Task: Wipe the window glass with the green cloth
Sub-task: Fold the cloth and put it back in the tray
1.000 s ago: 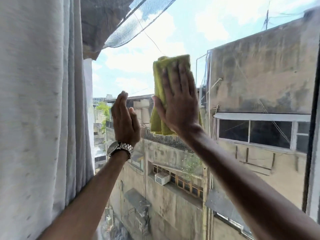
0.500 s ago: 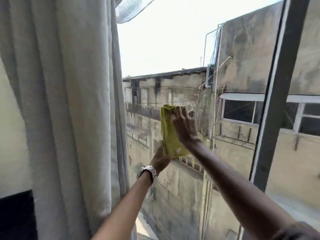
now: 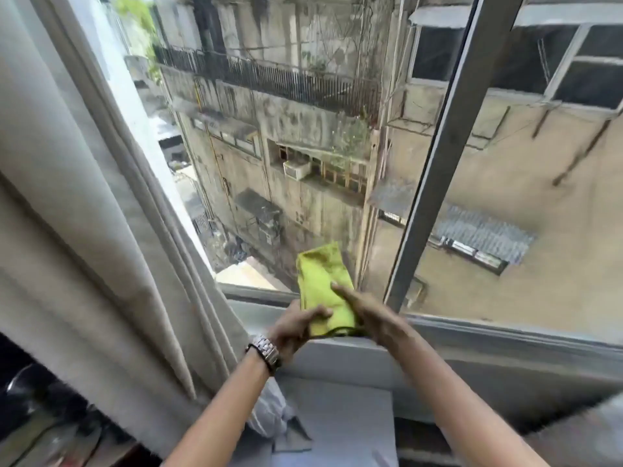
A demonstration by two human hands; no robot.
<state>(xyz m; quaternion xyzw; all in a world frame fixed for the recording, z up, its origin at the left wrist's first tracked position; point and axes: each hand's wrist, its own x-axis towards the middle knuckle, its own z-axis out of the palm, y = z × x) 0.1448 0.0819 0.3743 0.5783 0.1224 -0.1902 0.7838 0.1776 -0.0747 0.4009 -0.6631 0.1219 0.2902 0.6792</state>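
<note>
The green cloth [image 3: 320, 284] is folded and lies against the bottom of the window glass [image 3: 286, 163], just above the lower frame. My right hand [image 3: 367, 311] presses flat on its right side with fingers stretched out. My left hand [image 3: 296, 326], with a metal watch at the wrist, pinches the cloth's lower left edge between thumb and fingers. Both hands meet over the sill [image 3: 472, 335].
A pale curtain [image 3: 101, 247] hangs at the left, close to my left arm. A grey vertical window bar [image 3: 448, 139] divides the panes right of the cloth. A grey ledge [image 3: 337, 419] lies below the sill. Dark objects [image 3: 40, 399] sit at the bottom left.
The cloth and both hands have come down the glass from the upper pane to its bottom edge. My left hand, earlier flat on the glass, now grips the cloth.
</note>
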